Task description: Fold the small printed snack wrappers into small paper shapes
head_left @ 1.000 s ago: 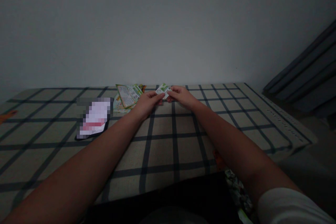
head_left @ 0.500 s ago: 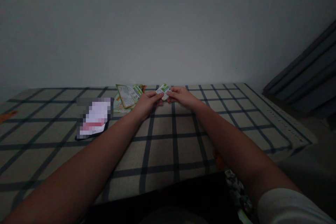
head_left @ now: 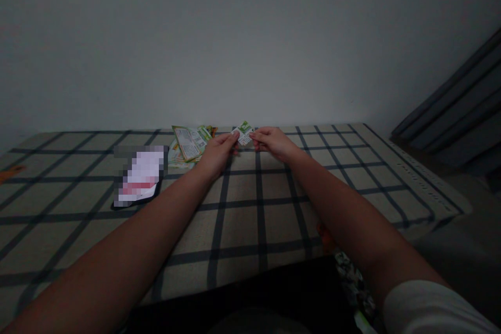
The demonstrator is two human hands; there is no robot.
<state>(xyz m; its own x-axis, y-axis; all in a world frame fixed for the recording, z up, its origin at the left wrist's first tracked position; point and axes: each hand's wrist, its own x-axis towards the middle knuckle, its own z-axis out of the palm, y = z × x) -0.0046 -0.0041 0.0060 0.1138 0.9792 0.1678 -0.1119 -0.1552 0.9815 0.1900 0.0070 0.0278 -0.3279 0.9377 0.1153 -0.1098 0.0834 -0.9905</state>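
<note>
A small green-and-white printed packet [head_left: 244,133] is held up between my two hands, near the far side of the table. My left hand [head_left: 219,151] pinches its left edge with the thumb on top. On the opposite edge, the fingers of my right hand [head_left: 274,142] are closed in a pinch. The print on the packet is too small to read. Just left of my left hand lies a loose pile of green and white printed packets [head_left: 190,143], partly overlapping one another.
A phone [head_left: 143,175] with a pixelated screen lies on the left, beyond my left forearm. The checked tablecloth [head_left: 242,219] covers the table, which meets a plain wall [head_left: 250,42]. A dark curtain [head_left: 462,99] hangs at the right.
The packet has been turned slightly and lies flatter between my fingers, with more of its face showing. Both hands have shifted a little; the pile and the phone stay put.
</note>
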